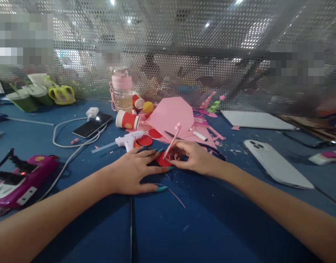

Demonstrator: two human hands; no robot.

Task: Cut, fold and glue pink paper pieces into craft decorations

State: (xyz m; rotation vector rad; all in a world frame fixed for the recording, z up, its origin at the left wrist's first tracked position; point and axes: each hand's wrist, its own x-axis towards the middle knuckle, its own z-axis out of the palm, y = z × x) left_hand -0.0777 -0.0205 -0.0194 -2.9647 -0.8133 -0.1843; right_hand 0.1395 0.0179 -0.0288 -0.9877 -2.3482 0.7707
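Note:
My left hand [133, 170] lies flat on the blue table, fingers spread, its fingertips at the edge of a small red disc [160, 159]. Pinched in my right hand [194, 155] is a slim pink pen [172, 141] with a pink ornament on top. The pen leans to the right, its lower end at the red disc. My right fingers partly hide the disc. Just beyond my left fingers lie a white glue gun [131, 140] and another red disc [144, 141]. A large pink paper piece [172, 115] rests on scraps behind my right hand.
Red paper cups [126, 120] and a pink-lidded bottle [122, 91] stand at the back. A black phone [92, 125] with a white cable and a purple power strip [33, 175] lie left; a white phone [277, 164] lies right. A perforated metal screen [168, 54] closes off the back.

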